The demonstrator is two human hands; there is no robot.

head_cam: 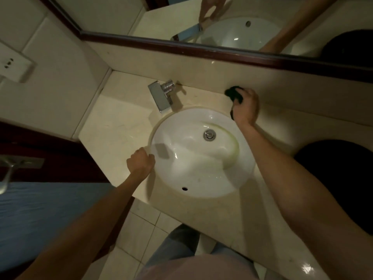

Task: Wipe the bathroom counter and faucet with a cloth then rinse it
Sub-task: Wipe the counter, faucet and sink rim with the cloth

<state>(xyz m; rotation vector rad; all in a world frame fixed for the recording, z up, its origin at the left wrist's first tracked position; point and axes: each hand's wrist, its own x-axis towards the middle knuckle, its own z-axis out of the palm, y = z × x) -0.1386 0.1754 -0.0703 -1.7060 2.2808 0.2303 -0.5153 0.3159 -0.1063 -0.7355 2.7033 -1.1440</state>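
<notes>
My right hand [246, 107] grips a dark cloth [234, 93] and presses it on the beige counter [113, 126] at the back wall, right of the chrome faucet [161, 93]. Part of the cloth is hidden under my palm. My left hand [140, 161] is closed in a fist, resting on the counter at the left rim of the white oval sink [175, 126]. The faucet stands at the back left of the sink, and no water shows at its spout.
A mirror [252, 21] with a dark wooden frame runs along the back wall. A dark round object [339, 178] lies on the counter at the right. A door with a metal handle [8, 170] is at the left. Tiled floor [149, 225] lies below.
</notes>
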